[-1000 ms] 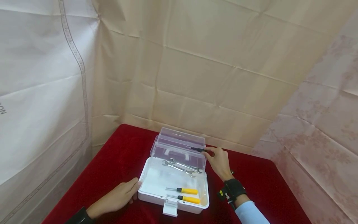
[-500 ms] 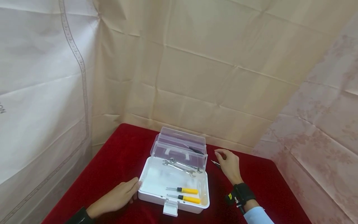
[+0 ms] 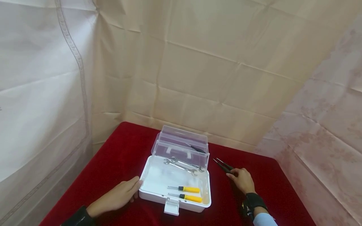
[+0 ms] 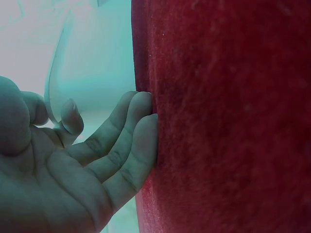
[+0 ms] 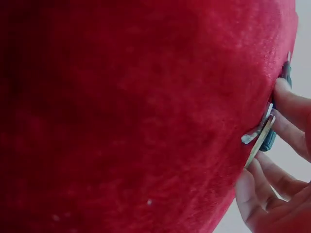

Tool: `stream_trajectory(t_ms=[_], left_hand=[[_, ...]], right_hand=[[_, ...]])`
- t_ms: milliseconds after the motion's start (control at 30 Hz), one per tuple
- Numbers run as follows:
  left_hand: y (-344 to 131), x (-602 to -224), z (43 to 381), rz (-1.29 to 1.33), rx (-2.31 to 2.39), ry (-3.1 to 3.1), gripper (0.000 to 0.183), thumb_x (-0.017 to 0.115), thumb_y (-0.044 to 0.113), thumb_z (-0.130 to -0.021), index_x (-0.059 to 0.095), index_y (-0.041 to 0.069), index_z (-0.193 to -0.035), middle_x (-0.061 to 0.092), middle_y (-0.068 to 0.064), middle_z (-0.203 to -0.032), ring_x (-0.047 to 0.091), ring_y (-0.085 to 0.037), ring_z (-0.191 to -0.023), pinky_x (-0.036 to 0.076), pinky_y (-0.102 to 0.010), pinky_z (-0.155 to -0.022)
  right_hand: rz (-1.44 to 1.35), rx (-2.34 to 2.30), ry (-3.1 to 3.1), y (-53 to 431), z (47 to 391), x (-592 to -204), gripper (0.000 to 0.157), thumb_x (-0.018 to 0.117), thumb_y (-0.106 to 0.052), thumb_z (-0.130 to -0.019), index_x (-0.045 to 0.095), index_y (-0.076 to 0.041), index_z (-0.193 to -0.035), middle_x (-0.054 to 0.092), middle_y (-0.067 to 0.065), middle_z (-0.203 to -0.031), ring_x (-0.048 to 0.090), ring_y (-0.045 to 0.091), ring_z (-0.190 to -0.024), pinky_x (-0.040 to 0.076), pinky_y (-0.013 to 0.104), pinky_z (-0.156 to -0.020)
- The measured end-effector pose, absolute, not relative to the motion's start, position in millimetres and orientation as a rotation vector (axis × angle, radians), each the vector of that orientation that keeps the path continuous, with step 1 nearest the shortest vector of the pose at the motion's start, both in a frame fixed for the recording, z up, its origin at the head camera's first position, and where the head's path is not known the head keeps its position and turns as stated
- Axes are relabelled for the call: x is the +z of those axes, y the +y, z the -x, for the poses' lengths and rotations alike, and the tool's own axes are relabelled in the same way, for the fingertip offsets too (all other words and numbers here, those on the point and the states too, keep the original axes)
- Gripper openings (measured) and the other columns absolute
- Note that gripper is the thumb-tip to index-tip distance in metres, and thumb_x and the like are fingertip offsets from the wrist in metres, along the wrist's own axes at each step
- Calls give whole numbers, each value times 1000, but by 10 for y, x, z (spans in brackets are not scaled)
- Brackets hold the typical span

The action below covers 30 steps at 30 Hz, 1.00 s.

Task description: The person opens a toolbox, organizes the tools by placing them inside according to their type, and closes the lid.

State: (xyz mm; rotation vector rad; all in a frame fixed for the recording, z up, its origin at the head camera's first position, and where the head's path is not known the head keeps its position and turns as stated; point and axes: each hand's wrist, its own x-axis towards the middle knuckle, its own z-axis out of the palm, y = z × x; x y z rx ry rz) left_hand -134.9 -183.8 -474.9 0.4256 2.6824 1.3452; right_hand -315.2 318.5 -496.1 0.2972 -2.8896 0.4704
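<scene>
Red cloth (image 3: 121, 150), screwdrivers (image 3: 191, 189) in toolbox (image 3: 152, 196)

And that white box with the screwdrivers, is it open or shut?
Open. The white box has its clear lid tipped back, its front latch hangs unfastened, and two yellow-handled screwdrivers show inside.

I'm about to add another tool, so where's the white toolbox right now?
In the head view, the white toolbox sits low centre on the red cloth, left hand at its left side, right hand off its right.
</scene>
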Motion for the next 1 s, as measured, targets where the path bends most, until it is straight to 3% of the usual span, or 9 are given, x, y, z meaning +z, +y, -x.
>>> stream_trajectory(t_ms=[133, 367, 600, 800, 1000], left_hand=[[-1838, -4751, 1358, -415, 1345, 2687, 31, 35, 41, -107, 50, 16, -96, 58, 2, -75, 56, -16, -63, 46, -29, -57], [-1848, -4759, 1366, -414, 1352, 2667, 31, 36, 41, -107, 51, 16, -97, 58, 1, -75, 56, -17, -64, 46, -30, -58], [-1847, -4786, 1382, -425, 1365, 2642, 32, 35, 42, -106, 51, 16, -98, 58, 1, -76, 57, -16, -65, 46, -30, -58], [-1860, -4798, 1363, -405, 1371, 2631, 33, 35, 43, -106, 51, 16, -98, 58, 1, -76, 56, -17, -64, 46, -30, -57], [-1859, -4791, 1357, -412, 1381, 2648, 35, 34, 44, -106, 52, 16, -97, 57, 1, -75, 56, -16, -64, 46, -30, -57]], right_hand=[[-281, 457, -2871, 3157, 3155, -4942, 28, 73, -33, -86, 73, -9, -100, 60, 19, -108, 57, 37, -101, 47, 53, -80], [-267, 369, -2845, 3075, 3215, -4942, 42, 74, -43, -83, 72, -13, -112, 57, 24, -115, 53, 43, -103, 48, 54, -72], [-208, 406, -2884, 2980, 3165, -4860, 18, 78, -19, -81, 74, -7, -94, 60, 17, -103, 58, 35, -93, 49, 48, -70], [-157, 534, -2955, 3003, 3131, -4822, 18, 77, -16, -81, 73, -6, -95, 70, 7, -90, 65, 28, -84, 50, 44, -69], [-166, 570, -2938, 3073, 3095, -4806, 21, 75, -13, -84, 73, 0, -101, 71, 12, -95, 63, 23, -81, 48, 37, -66]])
